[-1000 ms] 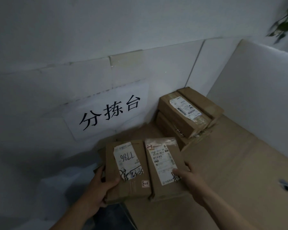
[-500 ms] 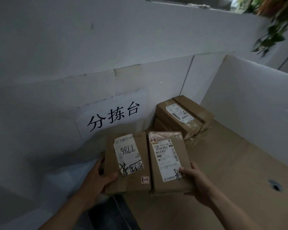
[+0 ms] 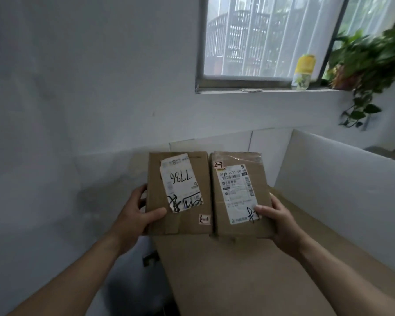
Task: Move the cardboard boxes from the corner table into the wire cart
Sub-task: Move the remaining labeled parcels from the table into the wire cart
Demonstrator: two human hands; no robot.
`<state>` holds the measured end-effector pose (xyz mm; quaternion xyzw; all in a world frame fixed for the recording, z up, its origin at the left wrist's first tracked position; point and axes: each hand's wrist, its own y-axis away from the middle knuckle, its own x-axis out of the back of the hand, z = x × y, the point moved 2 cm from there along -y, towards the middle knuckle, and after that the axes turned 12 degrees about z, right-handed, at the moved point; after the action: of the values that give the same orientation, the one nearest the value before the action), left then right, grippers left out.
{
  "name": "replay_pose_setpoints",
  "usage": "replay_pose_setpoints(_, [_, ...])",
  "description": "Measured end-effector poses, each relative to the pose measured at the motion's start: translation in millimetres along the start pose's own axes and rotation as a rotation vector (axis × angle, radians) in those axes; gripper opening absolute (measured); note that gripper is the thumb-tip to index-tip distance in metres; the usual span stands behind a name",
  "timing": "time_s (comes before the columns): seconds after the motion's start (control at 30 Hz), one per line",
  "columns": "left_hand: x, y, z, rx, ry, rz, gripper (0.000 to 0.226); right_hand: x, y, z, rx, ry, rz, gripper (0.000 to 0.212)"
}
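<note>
1. The left grip (image 3: 135, 215) is holding the left box (image 3: 183, 222) by its near left corner, with the thumb lying on top and the fingers wrapping the side.
2. The right grip (image 3: 281, 222) is clasping the right box (image 3: 235, 197) the same way at its near right corner.
3. Both boxes are hanging level above the brown bench (image 3: 237, 281), side by side. I cannot tell whether their long sides are touching.
4. Each box's long axis is pointing away from the person towards the wall. The labels are facing up, and the left label's handwritten number is reading upside down.
5. A bottle (image 3: 304, 71) and a trailing plant (image 3: 369, 62) are sitting on the window sill (image 3: 260, 90).
</note>
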<state>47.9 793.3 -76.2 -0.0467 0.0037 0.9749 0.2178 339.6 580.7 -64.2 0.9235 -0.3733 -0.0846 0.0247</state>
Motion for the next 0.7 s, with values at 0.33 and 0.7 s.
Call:
replay_pose_setpoints(0.33, [-6.1,76.9,92.3,-0.209,-0.044,0.068,0.111,2.1,48.4,-81.5,0.113,-0.045,-0.133,0.069])
replay_pose_setpoints(0.7, [62.8,143.6,154.7,-0.305,-0.112,0.134,0.121,-54.7,91.9,-122.6,0.235,-0.014,-0.222,0.082])
